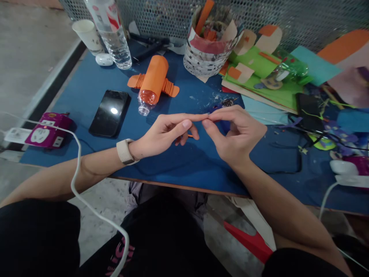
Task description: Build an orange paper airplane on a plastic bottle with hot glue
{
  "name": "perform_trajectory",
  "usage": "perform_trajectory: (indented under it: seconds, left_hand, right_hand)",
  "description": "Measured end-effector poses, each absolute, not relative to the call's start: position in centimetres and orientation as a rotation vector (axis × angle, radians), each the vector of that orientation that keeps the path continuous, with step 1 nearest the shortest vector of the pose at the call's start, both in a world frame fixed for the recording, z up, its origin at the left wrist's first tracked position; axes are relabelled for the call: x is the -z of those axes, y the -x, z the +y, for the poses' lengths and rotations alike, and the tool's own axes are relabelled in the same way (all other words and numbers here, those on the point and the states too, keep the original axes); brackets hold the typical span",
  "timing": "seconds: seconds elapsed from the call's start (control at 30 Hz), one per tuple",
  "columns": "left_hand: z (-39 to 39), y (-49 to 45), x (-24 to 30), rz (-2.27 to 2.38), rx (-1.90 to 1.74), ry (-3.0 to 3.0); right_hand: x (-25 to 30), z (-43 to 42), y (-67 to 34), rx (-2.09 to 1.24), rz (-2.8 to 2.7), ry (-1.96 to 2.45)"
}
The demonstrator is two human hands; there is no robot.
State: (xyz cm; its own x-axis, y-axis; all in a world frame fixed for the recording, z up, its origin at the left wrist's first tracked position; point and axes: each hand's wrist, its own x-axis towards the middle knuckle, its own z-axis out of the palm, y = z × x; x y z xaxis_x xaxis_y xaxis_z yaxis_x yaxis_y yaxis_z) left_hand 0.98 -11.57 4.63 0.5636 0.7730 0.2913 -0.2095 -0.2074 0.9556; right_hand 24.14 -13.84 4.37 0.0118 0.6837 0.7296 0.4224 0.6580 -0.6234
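Right hand pinches one fingertip of the loosely spread left hand near one orange-wrapped bottle.

a blue table carries several things — black phone, orange-wrapped bottle, water bottle.

I saw a matt orange paper tube around a glossy clear plastic bottle; to its left, a black rectangular phone gleamed smooth. Farther off, a round white-and-red paper basket looked rough, a grey perforated panel metallic.
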Motion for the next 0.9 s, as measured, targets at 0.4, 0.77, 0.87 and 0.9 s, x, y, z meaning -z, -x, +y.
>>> perform_trajectory:
  seconds: [0.4,0.77,0.87,0.9]
  left_hand:
    - [-11.53,-0.91,-4.61,0.516,-0.947,-1.544]
    - [-11.91,-0.82,-5.22,0.558,-0.858,-1.507]
    - [-11.92,-0.87,-5.20,0.562,-0.855,-1.496]
    - [-11.92,-0.89,-5.18,0.562,-0.854,-1.493]
  right_hand:
    - [-4.80,-13.56,-23.77,-0.315,-1.601,0.780]
    - [-4.79,-12.91,-24.37,-0.359,-1.718,0.969]
    - [-4.80,-12.92,-24.48,-0.377,-1.734,0.971]
    - [-4.80,-12.96,-24.46,-0.385,-1.734,0.974]
